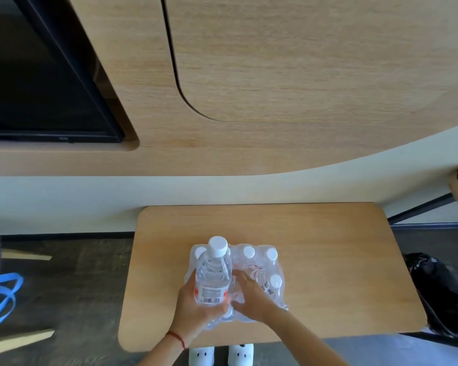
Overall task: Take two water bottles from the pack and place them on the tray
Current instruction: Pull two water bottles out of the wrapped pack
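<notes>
Slippers (221,355): white pair on the floor at the bottom edge, just under the near edge of the table, closest to the camera.
Wall panel (275,62): light wood, filling the upper half, with a dark curved seam.
Screen (37,83): black, set into a recess of the panel, upper left.
Table (341,260): light wood top with rounded corners, standing against the pale wall; carries the pack.
Floor (77,273): dark, left of the table, with pale strips lying on it.
Black bag (444,294): crumpled, dark, on the floor just beside the right end of the table.
Blue straps (0,294): looped, at the left edge, partly out of view.
Pack (259,265): clear shrink-wrapped water bottles with white caps, near the middle of the table; wrap torn open on the near left side.
Right hand (249,297): laid on top of the pack, fingers spread flat against the wrap, gripping nothing.
Left hand (196,307): wrapped around the lower body of the bottle, a red string on its wrist.
Bottle (213,276): clear, white cap, barcode label facing the camera; upright, raised above the near left corner of the pack, in the left hand.
Tray: not to be seen anywhere.
</notes>
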